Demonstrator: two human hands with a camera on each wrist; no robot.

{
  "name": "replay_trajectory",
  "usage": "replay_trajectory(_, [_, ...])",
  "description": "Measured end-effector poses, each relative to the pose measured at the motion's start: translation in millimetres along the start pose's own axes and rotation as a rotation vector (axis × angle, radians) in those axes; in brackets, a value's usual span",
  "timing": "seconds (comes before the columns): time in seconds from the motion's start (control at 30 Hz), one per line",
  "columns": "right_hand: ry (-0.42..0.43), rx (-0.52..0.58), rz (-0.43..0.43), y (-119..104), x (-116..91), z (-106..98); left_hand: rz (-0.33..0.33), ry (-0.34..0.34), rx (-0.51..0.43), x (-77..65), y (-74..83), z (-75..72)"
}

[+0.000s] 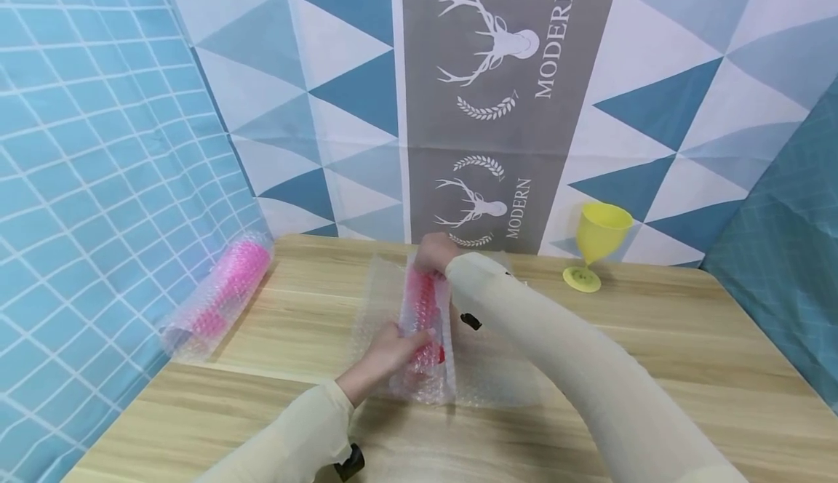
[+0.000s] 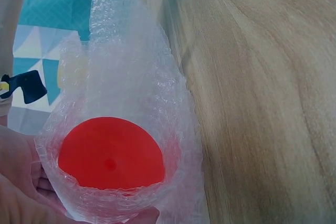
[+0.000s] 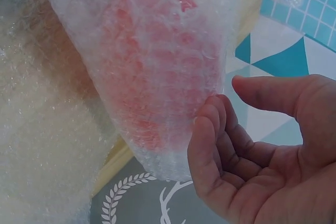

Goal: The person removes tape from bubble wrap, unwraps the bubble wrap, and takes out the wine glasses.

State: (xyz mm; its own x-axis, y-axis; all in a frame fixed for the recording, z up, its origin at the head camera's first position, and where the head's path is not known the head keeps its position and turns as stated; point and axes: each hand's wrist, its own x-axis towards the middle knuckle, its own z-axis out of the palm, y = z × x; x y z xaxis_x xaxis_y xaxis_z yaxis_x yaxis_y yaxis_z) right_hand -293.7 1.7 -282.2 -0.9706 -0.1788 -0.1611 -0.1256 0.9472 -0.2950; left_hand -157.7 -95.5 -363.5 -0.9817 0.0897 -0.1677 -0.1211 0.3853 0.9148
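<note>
A red goblet point(image 2: 110, 156) lies rolled in bubble wrap point(image 1: 419, 388); its round base shows at the roll's near end, and the rest is blurred by the wrap. My left hand point(image 1: 388, 352) grips the roll near that end, thumb on top, with some fingers hidden behind it. At the far end is my right hand point(image 1: 437, 252). In the right wrist view its fingers point(image 3: 207, 129) are bent loosely against the wrap's edge, while the thumb stands apart from them. A loose part of the sheet spreads flat to the right, beneath the right forearm.
A yellow goblet point(image 1: 599, 239) stands at the back right of the wooden table point(image 1: 294, 301). On the left, against the blue checked cloth point(image 1: 98, 141), lies a bubble-wrapped pink item point(image 1: 225, 290). A patterned curtain point(image 1: 353, 105) hangs along the table's back edge.
</note>
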Motion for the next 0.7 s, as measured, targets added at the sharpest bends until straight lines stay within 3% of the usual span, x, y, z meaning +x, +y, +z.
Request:
replay_trajectory(0.3, [-0.043,0.084,0.044,7.5,2.9,0.7,-0.023,0.015,0.039,1.1,-1.1,3.0])
replay_trajectory(0.47, [-0.019,0.065,0.022,4.6,3.2,2.8,-0.035,0.042,0.076,-0.3,-1.8,2.5])
replay_trajectory(0.7, [0.024,0.021,-0.016,-1.2,-0.9,3.7,-0.001,0.067,0.091,-2.4,-1.8,1.6])
